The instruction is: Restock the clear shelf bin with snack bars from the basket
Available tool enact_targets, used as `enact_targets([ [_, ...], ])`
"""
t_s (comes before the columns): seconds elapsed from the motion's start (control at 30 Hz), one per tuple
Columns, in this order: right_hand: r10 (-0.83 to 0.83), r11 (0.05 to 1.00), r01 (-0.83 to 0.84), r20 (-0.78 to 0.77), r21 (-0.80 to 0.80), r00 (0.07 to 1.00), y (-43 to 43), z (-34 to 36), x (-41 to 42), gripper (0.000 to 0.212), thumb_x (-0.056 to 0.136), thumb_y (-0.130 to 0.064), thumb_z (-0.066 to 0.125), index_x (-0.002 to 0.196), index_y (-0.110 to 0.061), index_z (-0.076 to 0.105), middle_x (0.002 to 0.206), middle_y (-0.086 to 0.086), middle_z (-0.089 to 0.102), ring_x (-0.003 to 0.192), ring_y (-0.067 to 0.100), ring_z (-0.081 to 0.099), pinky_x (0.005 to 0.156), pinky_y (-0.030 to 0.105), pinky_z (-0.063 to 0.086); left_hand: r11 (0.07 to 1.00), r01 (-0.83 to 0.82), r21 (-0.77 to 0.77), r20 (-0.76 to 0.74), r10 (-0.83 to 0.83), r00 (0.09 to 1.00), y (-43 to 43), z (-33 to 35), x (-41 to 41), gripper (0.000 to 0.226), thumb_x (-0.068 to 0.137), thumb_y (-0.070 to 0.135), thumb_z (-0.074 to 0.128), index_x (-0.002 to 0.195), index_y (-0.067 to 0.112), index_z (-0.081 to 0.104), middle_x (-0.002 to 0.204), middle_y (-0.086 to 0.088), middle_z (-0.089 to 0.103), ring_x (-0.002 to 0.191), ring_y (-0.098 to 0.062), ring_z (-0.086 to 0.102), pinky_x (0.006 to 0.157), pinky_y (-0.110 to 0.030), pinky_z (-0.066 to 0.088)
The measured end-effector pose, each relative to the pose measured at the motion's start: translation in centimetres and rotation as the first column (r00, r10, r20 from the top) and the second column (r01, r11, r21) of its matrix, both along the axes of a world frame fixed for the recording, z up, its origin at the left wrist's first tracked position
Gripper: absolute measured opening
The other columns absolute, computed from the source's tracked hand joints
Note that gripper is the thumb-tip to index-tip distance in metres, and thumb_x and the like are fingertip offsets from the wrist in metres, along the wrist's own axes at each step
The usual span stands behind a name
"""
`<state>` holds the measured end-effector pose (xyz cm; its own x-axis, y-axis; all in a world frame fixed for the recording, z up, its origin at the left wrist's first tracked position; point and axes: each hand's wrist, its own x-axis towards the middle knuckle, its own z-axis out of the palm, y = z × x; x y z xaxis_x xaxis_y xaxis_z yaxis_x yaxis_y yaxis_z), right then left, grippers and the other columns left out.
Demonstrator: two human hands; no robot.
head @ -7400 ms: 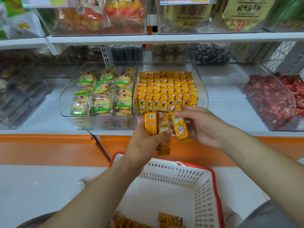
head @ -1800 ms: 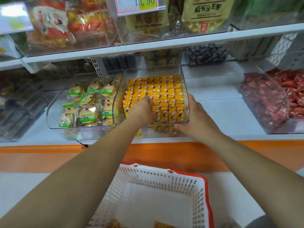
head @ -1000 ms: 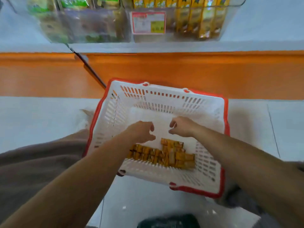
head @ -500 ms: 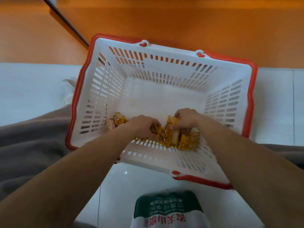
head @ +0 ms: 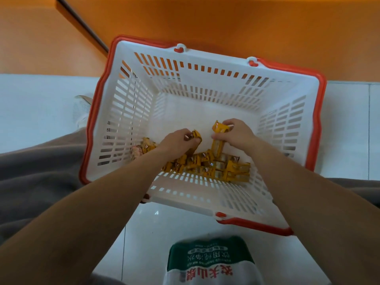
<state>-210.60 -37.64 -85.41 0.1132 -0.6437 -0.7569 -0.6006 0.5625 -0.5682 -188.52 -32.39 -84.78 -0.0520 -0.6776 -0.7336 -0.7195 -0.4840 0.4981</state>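
A white plastic basket [head: 131, 112] with a red rim stands on the floor below me. Several yellow snack bars [head: 218, 167] lie in a heap along its near side. Both my hands are down inside it. My left hand [head: 178, 140] is closed on a yellow snack bar [head: 196, 135] at its fingertips. My right hand [head: 236, 134] grips another yellow snack bar [head: 219, 138] and holds it upright above the heap. The clear shelf bin is out of view.
An orange shelf base [head: 226, 23] runs across the top behind the basket. White floor tiles [head: 37, 108] lie on both sides. A green and white labelled pack [head: 209, 262] sits at the bottom. My grey trouser legs [head: 37, 177] flank the basket, with a shoe [head: 81, 110] at left.
My gaze and both hands dropped from the shelf bin down into the basket. In the last half second each hand closed on a bar and lifted it off the heap.
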Motion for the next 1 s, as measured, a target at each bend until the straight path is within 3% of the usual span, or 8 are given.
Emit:
enact_targets([
  [0.1, -0.176, 0.984, 0.175, 0.095, 0.018, 0.980, -0.7, 0.7, 0.2, 0.071, 0.072, -0.036, 0.089, 0.133, -0.019, 0.057, 0.113, 0.003, 0.061, 0.083, 0.021, 0.065, 0.066, 0.034, 0.053, 0.983, -0.175, -0.060, -0.068, 0.171, 0.983, -1.0, 1.1, -0.2, 0.043, 0.099, 0.060, 0.051, 0.122, 0.025, 0.059, 0.112, 0.000, 0.066, 0.087, -0.013, 0.063, 0.065, -0.027, 0.046],
  [0.23, -0.354, 0.934, 0.331, 0.224, 0.133, 0.908, -1.3, 1.8, 0.4, 0.051, 0.073, -0.030, 0.087, 0.120, -0.023, 0.067, 0.106, 0.007, 0.071, 0.080, 0.018, 0.074, 0.066, 0.032, 0.061, 0.940, -0.340, -0.033, -0.179, 0.329, 0.927, -2.0, 2.3, -0.7, 0.039, 0.099, 0.060, 0.051, 0.117, 0.026, 0.059, 0.107, -0.007, 0.070, 0.094, -0.027, 0.070, 0.081, -0.047, 0.058],
  [0.43, -0.343, 0.939, 0.343, 0.058, -0.004, 0.938, -0.7, 1.4, 0.7, 0.056, 0.075, -0.032, 0.081, 0.126, -0.022, 0.060, 0.116, 0.000, 0.061, 0.097, 0.019, 0.066, 0.070, 0.033, 0.055, 0.989, -0.144, 0.032, -0.036, 0.145, 0.989, -1.0, 1.4, -1.2, 0.054, 0.104, 0.046, 0.049, 0.148, 0.016, 0.041, 0.133, -0.006, 0.056, 0.104, -0.023, 0.057, 0.084, -0.036, 0.048],
  [0.53, -0.316, 0.947, 0.311, -0.054, -0.086, 0.947, 0.2, 0.6, 0.2, 0.057, 0.077, -0.033, 0.078, 0.128, -0.023, 0.057, 0.118, -0.005, 0.050, 0.103, 0.018, 0.054, 0.077, 0.035, 0.049, 0.997, -0.048, 0.058, 0.008, 0.047, 0.999, -0.8, 0.5, -1.3, 0.051, 0.105, 0.040, 0.051, 0.147, 0.016, 0.038, 0.115, -0.002, 0.058, 0.081, -0.016, 0.056, 0.064, -0.032, 0.043],
  [0.63, -0.320, 0.947, 0.319, -0.081, -0.033, 0.944, 0.3, 0.3, 0.3, 0.054, 0.077, -0.038, 0.074, 0.126, -0.023, 0.056, 0.119, -0.001, 0.053, 0.106, 0.023, 0.058, 0.086, 0.044, 0.056, 0.997, -0.015, 0.075, 0.039, 0.012, 0.999, -1.6, -0.1, -2.0, 0.048, 0.103, 0.039, 0.055, 0.141, 0.015, 0.041, 0.098, 0.001, 0.057, 0.077, -0.015, 0.057, 0.059, -0.032, 0.045],
  [0.8, -0.388, 0.917, 0.391, -0.052, 0.082, 0.920, 0.2, -0.1, 0.4, 0.050, 0.083, -0.037, 0.071, 0.127, -0.019, 0.053, 0.098, 0.003, 0.061, 0.092, 0.024, 0.066, 0.074, 0.039, 0.058, 0.991, 0.002, 0.130, 0.042, -0.007, 0.999, -2.5, -1.7, -4.4, 0.053, 0.096, 0.020, 0.065, 0.140, 0.009, 0.038, 0.115, -0.013, 0.060, 0.084, -0.021, 0.058, 0.063, -0.034, 0.049],
  [0.9, -0.452, 0.886, 0.451, -0.018, 0.110, 0.892, 0.8, -0.5, 0.7, 0.023, 0.084, -0.035, 0.070, 0.100, -0.023, 0.059, 0.092, 0.003, 0.061, 0.086, 0.021, 0.066, 0.079, 0.045, 0.062, 0.995, 0.023, 0.095, 0.061, -0.029, 0.998, -2.2, -2.4, -5.1, 0.073, 0.085, 0.021, 0.078, 0.144, 0.010, 0.036, 0.129, -0.016, 0.054, 0.108, -0.033, 0.060, 0.082, -0.043, 0.056],
  [1.0, -0.527, 0.841, 0.513, 0.043, 0.174, 0.849, 1.2, -0.6, 1.5, 0.024, 0.083, -0.036, 0.075, 0.096, -0.023, 0.059, 0.098, 0.005, 0.062, 0.090, 0.021, 0.065, 0.075, 0.041, 0.063, 0.998, 0.045, 0.037, 0.100, -0.048, 0.994, -2.0, -2.6, -4.9, 0.075, 0.081, 0.020, 0.082, 0.141, 0.010, 0.039, 0.127, -0.017, 0.057, 0.112, -0.036, 0.059, 0.089, -0.047, 0.053],
])
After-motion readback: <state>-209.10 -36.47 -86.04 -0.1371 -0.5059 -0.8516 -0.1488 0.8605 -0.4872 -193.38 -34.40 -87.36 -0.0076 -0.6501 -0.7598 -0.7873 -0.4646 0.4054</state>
